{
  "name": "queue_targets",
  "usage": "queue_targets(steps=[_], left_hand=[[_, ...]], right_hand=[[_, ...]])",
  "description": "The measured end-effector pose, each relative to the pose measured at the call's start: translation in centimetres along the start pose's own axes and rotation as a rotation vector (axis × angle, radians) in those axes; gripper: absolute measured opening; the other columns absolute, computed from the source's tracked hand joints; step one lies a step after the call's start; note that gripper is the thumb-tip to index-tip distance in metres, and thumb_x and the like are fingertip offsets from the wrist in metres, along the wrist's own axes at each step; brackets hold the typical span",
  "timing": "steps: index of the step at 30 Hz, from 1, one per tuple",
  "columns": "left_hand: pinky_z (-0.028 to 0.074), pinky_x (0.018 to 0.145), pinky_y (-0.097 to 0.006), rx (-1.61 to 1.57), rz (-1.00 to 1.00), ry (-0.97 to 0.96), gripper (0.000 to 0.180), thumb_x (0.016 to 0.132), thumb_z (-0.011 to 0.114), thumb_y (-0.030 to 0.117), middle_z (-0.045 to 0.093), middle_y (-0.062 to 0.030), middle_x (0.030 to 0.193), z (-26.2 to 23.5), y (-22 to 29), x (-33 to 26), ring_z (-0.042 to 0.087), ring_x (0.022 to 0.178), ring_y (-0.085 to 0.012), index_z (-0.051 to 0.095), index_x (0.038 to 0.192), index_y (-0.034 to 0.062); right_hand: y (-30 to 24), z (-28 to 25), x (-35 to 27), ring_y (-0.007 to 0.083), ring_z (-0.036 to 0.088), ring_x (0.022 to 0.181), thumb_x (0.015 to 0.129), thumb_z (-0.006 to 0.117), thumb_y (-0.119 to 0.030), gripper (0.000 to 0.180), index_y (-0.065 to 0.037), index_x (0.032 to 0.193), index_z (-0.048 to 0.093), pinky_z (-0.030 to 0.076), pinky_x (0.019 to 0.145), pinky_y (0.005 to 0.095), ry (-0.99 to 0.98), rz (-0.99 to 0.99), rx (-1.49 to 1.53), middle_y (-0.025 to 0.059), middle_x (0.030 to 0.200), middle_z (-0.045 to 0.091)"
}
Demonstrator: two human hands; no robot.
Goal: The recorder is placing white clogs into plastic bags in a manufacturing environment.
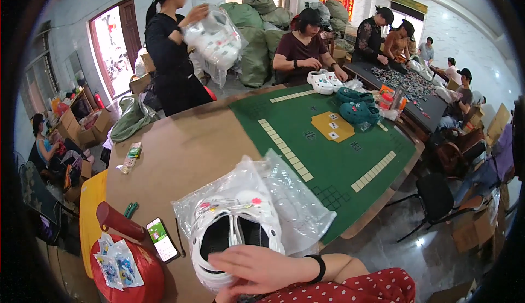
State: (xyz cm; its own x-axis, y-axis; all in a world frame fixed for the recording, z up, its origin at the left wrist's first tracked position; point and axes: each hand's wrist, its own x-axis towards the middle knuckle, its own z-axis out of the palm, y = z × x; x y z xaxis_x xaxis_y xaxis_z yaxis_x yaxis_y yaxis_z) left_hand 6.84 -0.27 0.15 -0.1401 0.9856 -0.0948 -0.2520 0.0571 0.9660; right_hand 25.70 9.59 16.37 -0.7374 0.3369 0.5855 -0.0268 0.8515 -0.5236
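Observation:
A pair of white clogs (232, 227) with dark insoles stands side by side at the front of the table, heels toward me. Their toes, with red charms on them, lie inside a clear plastic bag (295, 193) that spreads out to the right. My right hand (249, 267), with a black band at the wrist and a red dotted sleeve, reaches in from the lower right. Its fingers lie over the heel ends and its thumb is on the near side, gripping the clogs there. My left hand is not visible.
Left of the clogs are a phone (162, 240), a dark red flask (117, 221) and a red round stool (147, 270) bearing small charm packets (123, 265). Beyond the green mat (251, 106), a seated person handles white clogs (324, 82); teal clogs (358, 113) lie nearby. A standing person holds a bagged pair.

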Motion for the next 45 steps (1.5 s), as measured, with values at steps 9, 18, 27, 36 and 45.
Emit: queue_targets(steps=[9,18,27,36,45], left_hand=[[0.056,0.085,-0.040,-0.449,-0.235,0.006,0.066,0.076,0.076,-0.001,0.065,-0.0120,0.121,2.7,-1.4,2.0,0.067,0.101,-0.0283,0.053,0.137,0.0113],[0.051,0.099,-0.043,-0.438,-0.350,-0.111,0.061,0.094,0.057,0.022,0.053,-0.0095,0.141,-1.7,2.0,-0.5,0.055,0.127,-0.0268,0.033,0.150,0.0121],[0.050,0.072,-0.026,0.079,-0.362,0.154,0.078,0.097,0.061,0.015,0.057,-0.0058,0.126,0.2,2.1,-0.4,0.059,0.091,-0.0120,0.013,0.158,0.0100],[0.054,0.073,-0.030,0.844,0.095,0.236,0.036,0.091,0.064,0.014,0.063,-0.0141,0.119,-1.5,7.9,0.3,0.068,0.093,-0.0213,0.062,0.124,0.0007],[0.052,0.086,-0.034,0.711,-0.024,0.136,0.033,0.092,0.054,0.005,0.070,-0.0183,0.105,-4.1,4.4,3.0,0.067,0.097,-0.0237,0.059,0.122,-0.0059]], right_hand=[[5.2,2.7,-4.9,0.0315,0.048,0.126,0.085,0.066,-0.018,0.062,-0.007,0.142,0.046,0.041,0.105,0.0418,-0.149,0.095,-0.142,0.0104,0.144,0.047],[3.3,2.6,-10.8,0.0404,0.041,0.130,0.070,0.084,-0.049,0.082,-0.013,0.136,0.052,0.036,0.106,0.0512,0.222,0.440,-0.378,0.0183,0.142,0.043],[4.8,3.0,-11.5,0.0481,0.028,0.139,0.067,0.084,-0.051,0.099,-0.011,0.147,0.040,0.028,0.112,0.0573,0.009,0.509,-0.289,0.0276,0.149,0.030],[8.0,0.6,-13.3,0.0291,0.062,0.099,0.083,0.071,-0.013,0.032,-0.005,0.113,0.062,0.051,0.081,0.0373,0.449,0.707,-0.233,0.0121,0.109,0.064],[8.6,2.1,-12.7,0.0268,0.068,0.090,0.087,0.069,-0.031,0.036,-0.010,0.116,0.061,0.054,0.075,0.0392,0.228,0.879,-0.181,0.0104,0.108,0.064]])
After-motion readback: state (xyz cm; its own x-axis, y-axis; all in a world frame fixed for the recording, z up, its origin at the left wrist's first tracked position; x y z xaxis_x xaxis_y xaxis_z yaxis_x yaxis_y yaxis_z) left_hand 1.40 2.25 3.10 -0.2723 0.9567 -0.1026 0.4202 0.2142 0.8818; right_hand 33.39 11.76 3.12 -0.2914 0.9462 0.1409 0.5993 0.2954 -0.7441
